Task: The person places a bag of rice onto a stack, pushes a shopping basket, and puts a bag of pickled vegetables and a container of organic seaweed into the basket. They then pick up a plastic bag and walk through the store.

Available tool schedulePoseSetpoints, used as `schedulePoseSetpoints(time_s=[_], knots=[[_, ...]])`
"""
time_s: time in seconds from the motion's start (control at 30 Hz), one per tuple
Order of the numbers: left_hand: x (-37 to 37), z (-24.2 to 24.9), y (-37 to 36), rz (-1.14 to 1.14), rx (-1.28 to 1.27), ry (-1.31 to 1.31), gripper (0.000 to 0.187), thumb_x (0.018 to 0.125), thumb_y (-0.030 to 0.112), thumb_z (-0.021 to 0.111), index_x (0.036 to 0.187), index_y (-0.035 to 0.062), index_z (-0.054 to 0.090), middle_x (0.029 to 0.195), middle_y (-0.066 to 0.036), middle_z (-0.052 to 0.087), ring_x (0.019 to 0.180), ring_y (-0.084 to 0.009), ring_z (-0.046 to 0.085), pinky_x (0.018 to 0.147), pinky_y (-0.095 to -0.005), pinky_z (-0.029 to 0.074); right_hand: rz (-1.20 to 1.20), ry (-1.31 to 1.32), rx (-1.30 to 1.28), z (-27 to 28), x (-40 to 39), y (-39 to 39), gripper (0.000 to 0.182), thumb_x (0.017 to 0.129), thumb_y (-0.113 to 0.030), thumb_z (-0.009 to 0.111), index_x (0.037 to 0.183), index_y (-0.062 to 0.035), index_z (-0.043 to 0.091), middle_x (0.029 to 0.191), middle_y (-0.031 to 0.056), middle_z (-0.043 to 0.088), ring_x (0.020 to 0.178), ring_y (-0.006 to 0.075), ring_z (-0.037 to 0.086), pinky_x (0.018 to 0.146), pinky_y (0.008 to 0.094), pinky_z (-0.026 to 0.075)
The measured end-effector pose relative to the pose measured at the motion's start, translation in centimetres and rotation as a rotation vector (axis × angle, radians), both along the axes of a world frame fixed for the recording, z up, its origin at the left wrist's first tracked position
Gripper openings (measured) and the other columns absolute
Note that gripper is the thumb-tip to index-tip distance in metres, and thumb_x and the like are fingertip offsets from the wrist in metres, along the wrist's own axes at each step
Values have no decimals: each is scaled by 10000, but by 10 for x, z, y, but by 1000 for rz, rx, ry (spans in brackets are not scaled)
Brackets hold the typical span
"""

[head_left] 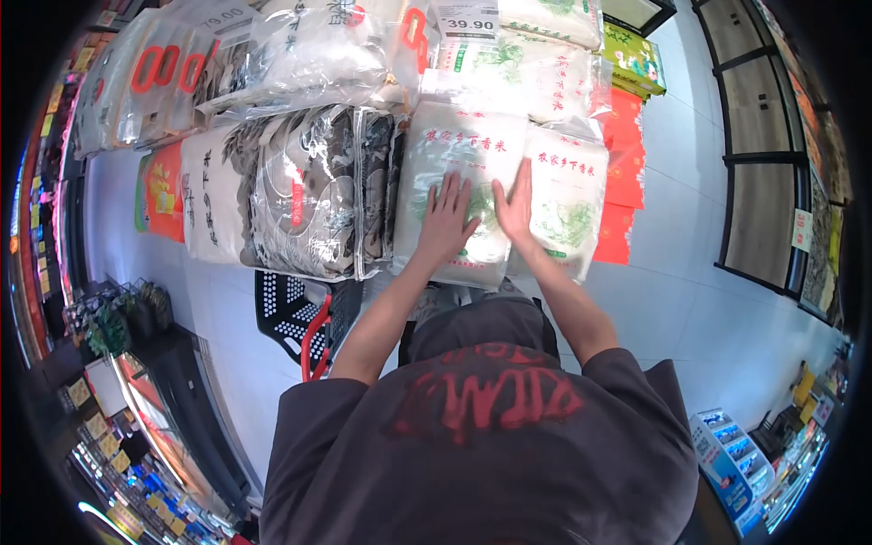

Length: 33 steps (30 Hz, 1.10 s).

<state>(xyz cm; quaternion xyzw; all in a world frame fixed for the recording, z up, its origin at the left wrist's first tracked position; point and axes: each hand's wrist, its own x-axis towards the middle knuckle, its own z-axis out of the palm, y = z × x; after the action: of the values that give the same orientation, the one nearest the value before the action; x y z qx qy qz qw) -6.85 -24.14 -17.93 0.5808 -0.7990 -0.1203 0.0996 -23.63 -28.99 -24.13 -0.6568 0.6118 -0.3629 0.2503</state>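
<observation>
We are leaning over a big heap of bags [518, 73], all lying close together. A wide black-and-white bag [313, 195] is sitting left of our spot. The white bag [479, 163] we are touching is lying flat in the front row, just right of that dark one. A slimmer white bag [565, 195] is resting beside it on the right, and red sheets [623, 154] are peeking out past that. A black basket with holes [291, 313] is standing low down, in front of the dark bag. Our left hand [445, 218] is lying flat on the bag with its fingers a bit spread, and it is not pinching anything. Our right hand [515, 204] is resting at the bag's right edge, fingers close together and thumb sticking out over the top. To be doing this well, we think we should be pressing softly with the whole palm, sharing the push between both hands, and not digging our nails into the thin plastic. We should also be minding that the bag is not sliding onto its neighbour. Its see-through cover is shining and wrinkling in the light. A green plant picture is showing near our fingers, and small red writing is running across above it.
</observation>
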Motion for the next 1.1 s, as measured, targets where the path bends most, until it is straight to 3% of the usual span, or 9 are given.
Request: schedulePoseSetpoints(time_s=[0.07,0.17,0.3,0.63,0.7,0.73,0.8,0.9,1.1], knots=[[1,-3,28,-34,20,-54,835,911,470,579,1528,18,245,1591,-254,164,1492,-395,117,1189,-562,111,-129,-334,186,-11,6,35,811,947,-326,608,1531,31,173,1560,260,262,1468,367,225,1191,429,202],[-2,8,66,-106,97,-102,924,851,534,633,1532,39,251,1591,-266,143,1490,-425,88,1170,-618,81,-132,-470,278,3,3,52,837,924,-293,658,1539,6,175,1552,256,281,1446,359,283,1169,415,258],[-5,17,74,-169,208,-99,1114,719,632,714,1539,45,240,1599,-270,111,1489,-454,39,1152,-656,40,-121,-487,166,-15,-1,51,862,887,-237,706,1538,-6,190,1530,247,330,1422,355,334,1150,395,300],[-12,5,74,-259,161,-203,1290,605,649,784,1536,-11,183,1578,-340,56,1471,-512,-3,1126,-687,43,-181,-473,185,-4,-3,54,848,889,-281,657,1541,-13,185,1551,208,315,1429,356,319,1148,398,294],[-17,18,71,-246,300,-196,1161,683,485,807,1532,-15,194,1565,-366,56,1459,-539,9,1120,-693,49,-185,-491,172,-11,-4,56,850,894,-298,649,1543,-18,177,1553,207,311,1427,359,322,1148,403,295],[-18,15,70,-260,303,-208,1161,683,485,807,1532,-15,194,1565,-366,56,1459,-539,9,1120,-693,49,-166,-496,158,-15,-5,56,852,899,-314,641,1545,-22,169,1554,206,306,1425,362,324,1147,407,296],[-17,6,72,-285,165,-295,1020,723,268,766,1521,-31,206,1553,-384,63,1449,-559,31,1126,-685,53,-171,-522,159,-17,-6,56,853,900,-322,638,1546,-24,166,1556,207,302,1426,363,322,1148,410,293],[-16,-3,76,-277,131,-321,944,710,136,695,1508,-49,225,1549,-387,82,1448,-561,45,1131,-677,61,-169,-551,224,-11,-6,59,856,902,-330,635,1550,-34,161,1561,209,291,1428,367,318,1148,413,290],[-18,-6,77,-288,39,-388,923,723,145,674,1506,-58,229,1541,-398,102,1449,-558,71,1132,-676,79,-164,-553,206,-14,-9,57,847,904,-340,638,1555,-60,174,1554,205,312,1423,345,335,1139,405,304]])
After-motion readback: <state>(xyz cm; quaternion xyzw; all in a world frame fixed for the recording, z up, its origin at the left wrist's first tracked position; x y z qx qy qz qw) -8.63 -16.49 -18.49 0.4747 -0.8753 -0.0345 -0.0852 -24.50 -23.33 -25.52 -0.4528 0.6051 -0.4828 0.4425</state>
